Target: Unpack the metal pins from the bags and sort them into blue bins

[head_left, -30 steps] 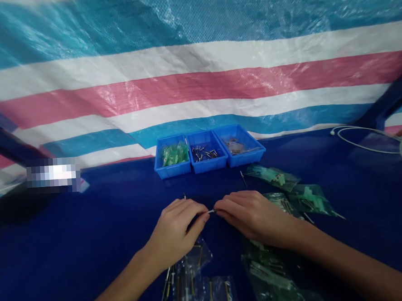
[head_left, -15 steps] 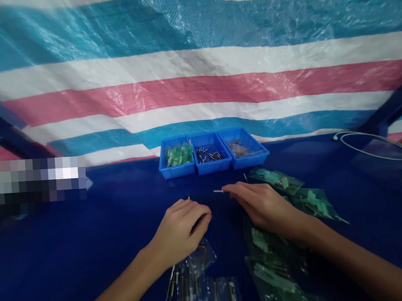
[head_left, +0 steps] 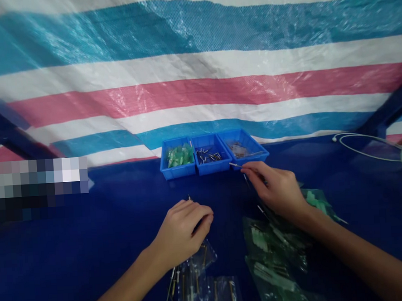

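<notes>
My right hand (head_left: 274, 187) pinches a thin, white-tipped rod (head_left: 236, 165), perhaps a screw in a sleeve, in front of the right blue bin (head_left: 252, 158). Under and beside that hand lie green-tinted plastic bags (head_left: 277, 277) of pale plugs and thin metal pieces. My left hand (head_left: 183, 228) is closed with its fingers curled down near the table; a small pale tip (head_left: 189, 197) pokes out beyond its knuckles, and what the fingers hold is hidden. Just below it are clear bags (head_left: 223, 294) with brass-coloured screws, and loose long screws (head_left: 173, 284).
The left bin (head_left: 178, 171) contains green packets, and the middle bin (head_left: 214, 168) short metal screws. Loose white-tipped rods (head_left: 262, 211) lie by the bags. A white cable (head_left: 366, 133) curls at the back right. Striped sheeting (head_left: 197, 91) hangs behind the blue table (head_left: 106, 220).
My right hand has moved up and to the right with the white-tipped rod, towards the right bin. My left hand has stayed almost where it was.
</notes>
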Demonstrator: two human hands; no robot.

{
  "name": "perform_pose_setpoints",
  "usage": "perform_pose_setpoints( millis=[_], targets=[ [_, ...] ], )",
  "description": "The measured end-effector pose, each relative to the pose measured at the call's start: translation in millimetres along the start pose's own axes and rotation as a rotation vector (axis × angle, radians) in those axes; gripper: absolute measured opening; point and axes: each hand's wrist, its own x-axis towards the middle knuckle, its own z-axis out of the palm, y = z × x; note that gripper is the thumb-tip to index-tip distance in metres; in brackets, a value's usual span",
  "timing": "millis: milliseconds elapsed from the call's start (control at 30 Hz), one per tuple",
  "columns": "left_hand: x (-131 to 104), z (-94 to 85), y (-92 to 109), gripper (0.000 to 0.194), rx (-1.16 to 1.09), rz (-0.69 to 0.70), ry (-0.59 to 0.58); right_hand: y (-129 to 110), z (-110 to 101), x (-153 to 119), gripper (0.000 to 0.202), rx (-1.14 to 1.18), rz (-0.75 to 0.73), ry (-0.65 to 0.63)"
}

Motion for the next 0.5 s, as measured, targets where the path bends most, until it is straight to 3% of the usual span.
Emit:
perform_pose_setpoints(
  millis=[233, 500],
  targets=[
    [-1.2, 1.3, -0.4, 0.015, -0.011, 0.002, -0.018, 27.2, -7.9, 10.1, 0.021, -0.101, 0.199, 0.122],
    [-0.4, 2.1, 0.2, 0.016, -0.018, 0.006, -0.027, 22.4, 15.3, 12.9, 0.023, -0.051, 0.081, 0.023]
  ],
)
